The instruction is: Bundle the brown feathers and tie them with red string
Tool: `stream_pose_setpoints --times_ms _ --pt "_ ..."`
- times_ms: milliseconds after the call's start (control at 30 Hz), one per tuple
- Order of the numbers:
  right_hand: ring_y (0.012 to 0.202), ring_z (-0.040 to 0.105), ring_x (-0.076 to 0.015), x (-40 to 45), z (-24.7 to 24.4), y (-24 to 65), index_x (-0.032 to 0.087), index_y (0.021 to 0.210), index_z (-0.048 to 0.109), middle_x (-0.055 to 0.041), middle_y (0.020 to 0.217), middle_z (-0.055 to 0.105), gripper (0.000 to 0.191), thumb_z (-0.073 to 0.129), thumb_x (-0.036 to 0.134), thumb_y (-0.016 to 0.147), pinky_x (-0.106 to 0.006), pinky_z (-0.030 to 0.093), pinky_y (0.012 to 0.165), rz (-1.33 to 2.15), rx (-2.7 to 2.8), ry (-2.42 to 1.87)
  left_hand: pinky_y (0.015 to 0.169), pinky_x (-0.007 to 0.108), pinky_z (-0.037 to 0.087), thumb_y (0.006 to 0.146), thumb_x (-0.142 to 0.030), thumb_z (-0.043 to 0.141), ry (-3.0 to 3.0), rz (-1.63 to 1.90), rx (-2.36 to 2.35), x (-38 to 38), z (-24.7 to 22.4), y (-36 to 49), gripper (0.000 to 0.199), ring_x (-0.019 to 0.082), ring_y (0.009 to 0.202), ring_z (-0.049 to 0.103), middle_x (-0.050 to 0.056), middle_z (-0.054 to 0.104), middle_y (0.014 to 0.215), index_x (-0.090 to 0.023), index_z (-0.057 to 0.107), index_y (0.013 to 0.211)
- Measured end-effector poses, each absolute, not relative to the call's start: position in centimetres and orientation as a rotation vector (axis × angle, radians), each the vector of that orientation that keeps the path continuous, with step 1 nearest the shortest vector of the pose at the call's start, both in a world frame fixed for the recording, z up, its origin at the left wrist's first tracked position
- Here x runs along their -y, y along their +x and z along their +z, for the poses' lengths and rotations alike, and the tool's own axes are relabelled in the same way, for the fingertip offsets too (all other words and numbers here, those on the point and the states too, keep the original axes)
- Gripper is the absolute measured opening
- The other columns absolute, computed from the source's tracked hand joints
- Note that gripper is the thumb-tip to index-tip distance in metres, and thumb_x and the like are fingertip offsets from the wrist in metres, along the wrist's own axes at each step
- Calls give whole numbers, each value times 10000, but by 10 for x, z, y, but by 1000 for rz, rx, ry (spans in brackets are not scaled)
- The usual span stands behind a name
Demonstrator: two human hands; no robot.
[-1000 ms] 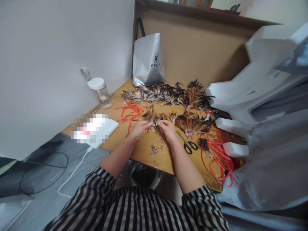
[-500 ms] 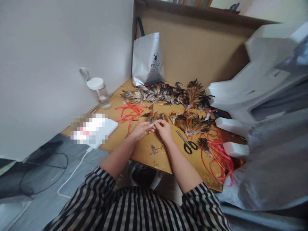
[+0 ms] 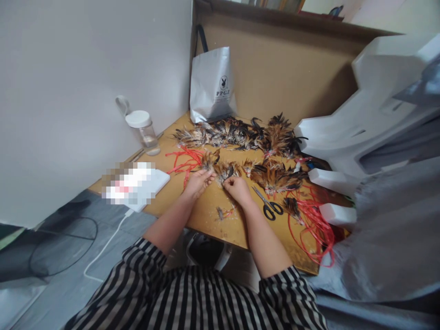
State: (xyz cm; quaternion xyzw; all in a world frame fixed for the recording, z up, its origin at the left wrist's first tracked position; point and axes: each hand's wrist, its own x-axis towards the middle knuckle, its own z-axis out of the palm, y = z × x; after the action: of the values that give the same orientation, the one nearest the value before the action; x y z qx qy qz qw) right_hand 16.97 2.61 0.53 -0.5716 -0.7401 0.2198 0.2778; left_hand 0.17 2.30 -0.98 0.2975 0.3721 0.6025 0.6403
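My left hand (image 3: 199, 182) is closed in a pinch on the quill ends of a small feather bunch (image 3: 209, 161), brown and dark, fanning upward from the fingertips. To its right, my right hand (image 3: 238, 189) has thumb and forefinger pressed together at the near edge of a loose feather pile (image 3: 225, 170). Whatever lies between those fingertips is too small to make out. Scissors (image 3: 271, 208) with black handles lie beside the right wrist. A little feather scrap with red string (image 3: 224, 213) rests on the table between my forearms.
Red plastic strips (image 3: 187, 159) lie left, with a red tangle (image 3: 312, 224) at right. Feather bundles (image 3: 233, 133) line the back, and a larger bundle (image 3: 275, 176) sits right. A jar (image 3: 144, 133), silver bag (image 3: 213, 87), white device (image 3: 156, 183) and white foam (image 3: 337, 123) surround the table (image 3: 206, 217).
My hands were together at the feather bunch and are now apart. The left has shifted slightly left with the bunch; the right has moved slightly right and down, to the loose pile.
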Motion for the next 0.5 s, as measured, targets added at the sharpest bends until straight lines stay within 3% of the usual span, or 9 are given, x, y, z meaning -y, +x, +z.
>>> stream_pose_setpoints --times_ms 233,367,500 --pt "720 575 -210 -16 16 158 180 729 685 -115 765 660 195 512 266 701 -291 370 642 363 2215 -1780 487 128 390 641 -224 692 672 1371 -830 -21 -7 2 185 30 518 524 35 629 649 -77 611 719" --pt "568 526 -147 -22 10 165 165 628 653 -44 613 620 157 546 278 650 -252 357 555 733 2036 -1569 493 125 397 655 -223 683 676 1378 -820 -22 -9 1 178 27 522 527 40 639 673 -79 618 735" --pt "412 386 -71 -27 10 171 149 652 627 32 474 514 189 609 326 587 -212 294 444 1178 1570 -1346 484 122 398 670 -210 672 686 1352 -827 -23 -12 1 152 26 507 523 44 645 667 -79 626 731"
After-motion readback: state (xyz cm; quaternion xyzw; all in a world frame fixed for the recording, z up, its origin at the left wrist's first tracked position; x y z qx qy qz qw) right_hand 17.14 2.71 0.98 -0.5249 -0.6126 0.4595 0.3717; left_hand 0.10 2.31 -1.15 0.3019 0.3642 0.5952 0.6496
